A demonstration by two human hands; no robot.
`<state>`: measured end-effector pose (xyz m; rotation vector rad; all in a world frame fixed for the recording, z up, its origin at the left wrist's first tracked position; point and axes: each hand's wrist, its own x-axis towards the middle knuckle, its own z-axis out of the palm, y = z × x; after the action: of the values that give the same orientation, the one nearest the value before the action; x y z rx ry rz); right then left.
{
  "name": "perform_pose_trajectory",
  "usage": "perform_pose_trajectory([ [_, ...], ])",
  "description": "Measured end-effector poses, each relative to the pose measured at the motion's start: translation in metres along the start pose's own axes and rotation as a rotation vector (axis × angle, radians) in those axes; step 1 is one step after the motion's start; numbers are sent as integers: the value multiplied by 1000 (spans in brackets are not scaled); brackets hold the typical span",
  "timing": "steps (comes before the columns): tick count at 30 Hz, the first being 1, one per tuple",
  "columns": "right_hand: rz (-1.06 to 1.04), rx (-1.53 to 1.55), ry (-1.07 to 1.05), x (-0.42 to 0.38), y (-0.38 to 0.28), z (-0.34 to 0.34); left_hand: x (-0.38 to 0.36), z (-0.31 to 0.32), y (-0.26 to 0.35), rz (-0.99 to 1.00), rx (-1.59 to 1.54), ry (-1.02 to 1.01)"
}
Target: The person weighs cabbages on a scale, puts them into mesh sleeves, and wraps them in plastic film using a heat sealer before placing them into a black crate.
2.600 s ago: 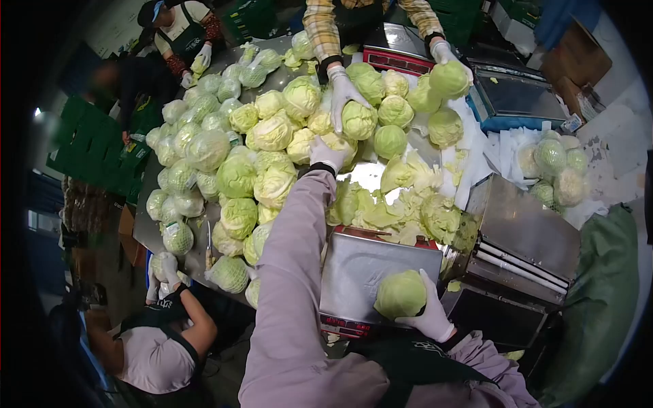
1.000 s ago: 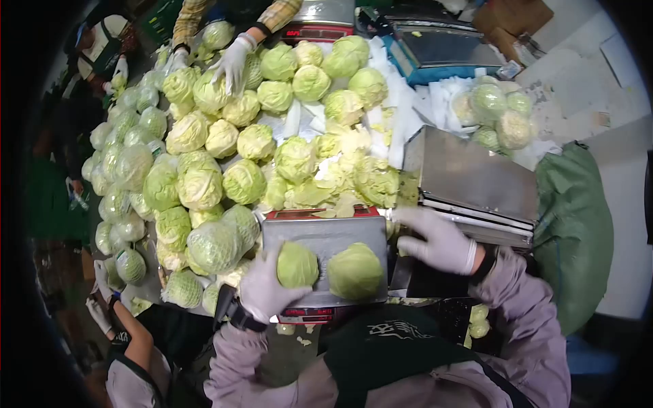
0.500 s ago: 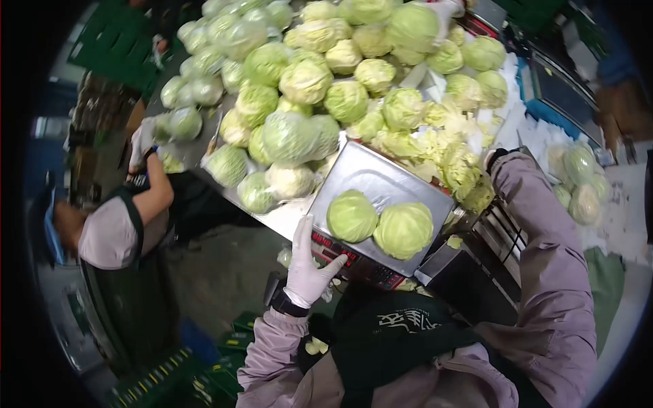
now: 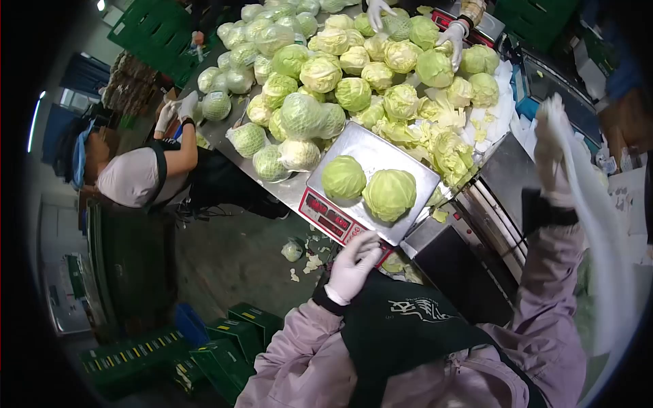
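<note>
Two green cabbages, one on the left [image 4: 343, 177] and a larger one on the right [image 4: 390, 195], rest on the metal pan of a scale [image 4: 357, 144] with a red display panel. My left hand [image 4: 354, 266], gloved in white, is at the front edge of the scale near its buttons, fingers bent and partly together; nothing shows in them. At the right my right hand [image 4: 554, 146] is raised and blurred, its fingers closed on a white translucent bag [image 4: 592, 204] that hangs down beside my forearm.
Piled cabbages [image 4: 320, 75] cover the table behind the scale, some in net or film. Another person's gloved hand [image 4: 454, 42] touches a cabbage at the top. A co-worker [image 4: 132, 178] stands left. Green crates [image 4: 224, 367] are at lower left; a metal machine [image 4: 462, 265] is right of the scale.
My left hand has moved right along the scale's front and its fingers have bent. My right hand has risen with the white bag. The co-worker's hands at the left have come together.
</note>
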<state>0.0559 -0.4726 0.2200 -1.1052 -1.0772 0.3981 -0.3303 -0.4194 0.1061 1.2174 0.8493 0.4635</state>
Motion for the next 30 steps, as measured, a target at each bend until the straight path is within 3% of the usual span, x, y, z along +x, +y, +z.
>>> perform_pose_trajectory([
  [1, -214, -218, 24, -22, 3, 0, -5, 10, -2, -15, 31, -50],
  [3, 210, 623, -76, -82, 3, 23, -11, 24, -9, 17, 82, -139],
  [4, 208, 622, -80, -110, -1, 35, -13, 30, -10, -4, 54, -179],
  [6, 721, 488, -2, -159, -9, 61, -12, 43, -1, 10, -2, -277],
  [7, 976, 409, 40, -179, -10, 76, -11, 48, 8, 132, 33, -333],
  [9, 421, -234, -231, -205, -6, 105, -3, 54, 9, 279, 117, -484],
  [11, 441, -254, 24, -216, -13, 131, -4, 61, 12, 76, -79, -503],
  [12, 331, -452, 20, -215, -16, 137, -2, 59, 7, 61, -77, -472],
  [15, 307, -371, -13, -213, -6, 142, 7, 42, -4, -6, -71, -434],
  [16, 617, -221, 112, -212, -9, 145, 9, 35, -7, -55, -53, -433],
  [17, 666, -189, 150, -205, -10, 151, 10, 31, -5, -85, -72, -414],
  [19, 811, 293, 298, -209, 10, 144, 16, 25, -16, -87, -249, -468],
  [21, 269, -516, -249, -199, 6, 153, 21, 17, -18, -63, -299, -492],
  [23, 790, -475, -434, -229, 41, 126, 24, 10, -14, -40, -346, -509],
  [24, 1171, 358, -106, -216, 22, 136, 26, 9, -8, -133, -569, -519],
  [25, 1409, 1228, 277, -203, 3, 150, 28, 8, 0, -226, -792, -524],
  [26, 924, 623, -173, -206, 1, 159, 30, 7, 11, -275, -976, -532],
  [29, 1055, 820, -332, -181, 0, 155, 41, 1, 17, -419, -1132, -504],
  [30, 948, 663, -178, -209, 26, 119, 42, 0, 22, -501, -1102, -526],
])
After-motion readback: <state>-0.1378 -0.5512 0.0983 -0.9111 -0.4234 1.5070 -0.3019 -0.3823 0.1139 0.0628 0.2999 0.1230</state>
